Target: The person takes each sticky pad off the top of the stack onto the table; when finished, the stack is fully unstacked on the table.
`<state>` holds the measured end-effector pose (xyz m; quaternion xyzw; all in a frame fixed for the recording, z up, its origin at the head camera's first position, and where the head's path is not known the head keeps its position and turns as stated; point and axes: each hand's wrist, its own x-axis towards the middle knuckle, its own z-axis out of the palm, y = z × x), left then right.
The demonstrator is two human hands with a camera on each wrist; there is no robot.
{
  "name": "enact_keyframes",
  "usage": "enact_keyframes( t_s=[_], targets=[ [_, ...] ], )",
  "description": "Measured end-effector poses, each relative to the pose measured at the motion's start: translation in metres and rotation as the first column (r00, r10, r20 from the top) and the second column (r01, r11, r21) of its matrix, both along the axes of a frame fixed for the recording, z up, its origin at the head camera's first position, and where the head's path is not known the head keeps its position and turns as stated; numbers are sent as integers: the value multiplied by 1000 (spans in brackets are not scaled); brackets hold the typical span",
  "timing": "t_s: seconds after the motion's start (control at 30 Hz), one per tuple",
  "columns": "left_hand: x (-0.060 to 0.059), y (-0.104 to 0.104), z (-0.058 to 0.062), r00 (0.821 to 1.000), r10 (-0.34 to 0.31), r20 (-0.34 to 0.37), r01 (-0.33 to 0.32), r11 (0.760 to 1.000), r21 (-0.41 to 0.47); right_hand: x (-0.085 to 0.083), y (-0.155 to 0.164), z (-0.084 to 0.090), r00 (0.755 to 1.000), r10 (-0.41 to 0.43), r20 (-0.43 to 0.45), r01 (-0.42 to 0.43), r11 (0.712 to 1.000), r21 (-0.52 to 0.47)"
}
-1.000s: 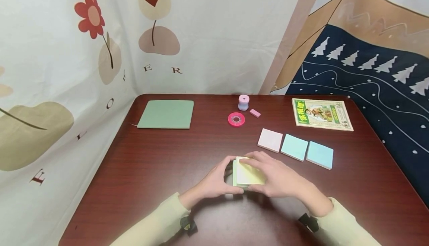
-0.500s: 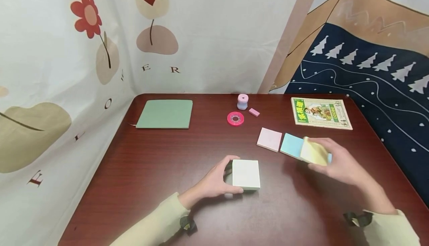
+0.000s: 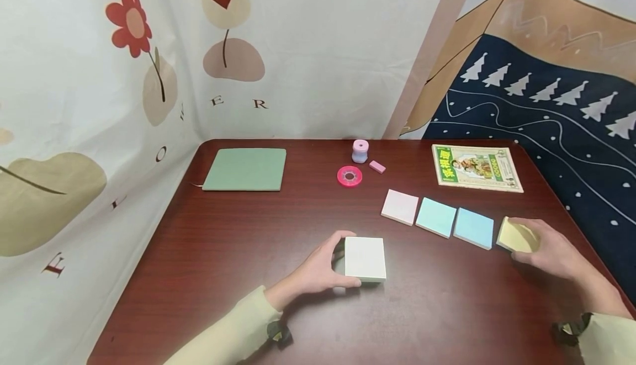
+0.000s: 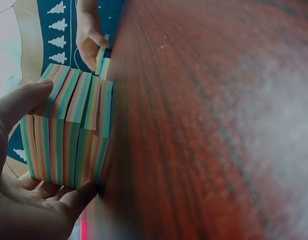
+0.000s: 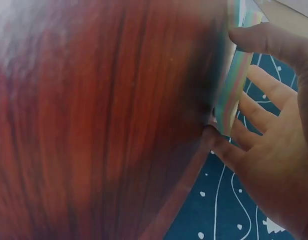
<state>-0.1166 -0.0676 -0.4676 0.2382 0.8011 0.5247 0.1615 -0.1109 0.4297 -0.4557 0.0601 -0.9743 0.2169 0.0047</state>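
My left hand (image 3: 318,265) grips a thick stack of sticky note pads (image 3: 365,258) between thumb and fingers, near the front middle of the table. In the left wrist view the stack's sides (image 4: 64,145) show pastel stripes in several layers. Over at the right, my right hand (image 3: 556,249) holds a yellow-topped sticky note pad (image 3: 514,236) by its edges, close over the table. It ends a slanting row: a pink pad (image 3: 399,207), a mint pad (image 3: 436,217) and a blue pad (image 3: 473,228). In the right wrist view the held pad's striped edge (image 5: 236,85) faces the camera.
A green notebook (image 3: 245,169) lies at the back left. Behind the row are a pink tape ring (image 3: 350,176), a pink-and-blue spool-shaped item (image 3: 360,151) and a small pink block (image 3: 377,167). An illustrated booklet (image 3: 477,168) lies at the back right.
My right hand has lifted the yellow-topped pad off the stack and carried it right, past the blue pad to the row's end. The left hand stays on the stack, whose top is now white.
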Motion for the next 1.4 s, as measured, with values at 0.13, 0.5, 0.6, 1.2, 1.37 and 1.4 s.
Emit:
enact_keyframes(
  t_s=[0.13,0.5,0.6,1.2,1.37,1.4],
  targets=[
    [-1,1,0,1000,1,-6,-1,1000,-3,-3,0,-1,999,35,5,-35,999,21],
    [-1,1,0,1000,2,-2,-2,1000,-18,-5,-5,5,993,62,97,-66,997,46],
    [-2,1,0,1000,2,-8,-2,999,-36,-4,-10,9,994,48,93,-55,996,74],
    [-3,-1,0,1000,-8,-26,6,998,-56,2,-186,47,866,453,-211,-455,890,42],
    [-3,-2,0,999,-24,-33,22,998,-60,7,-231,41,794,578,-188,-589,808,-2],
    [-3,-2,0,999,-26,-35,24,998,-65,7,-238,40,782,595,-184,-606,796,-2]
  ],
)
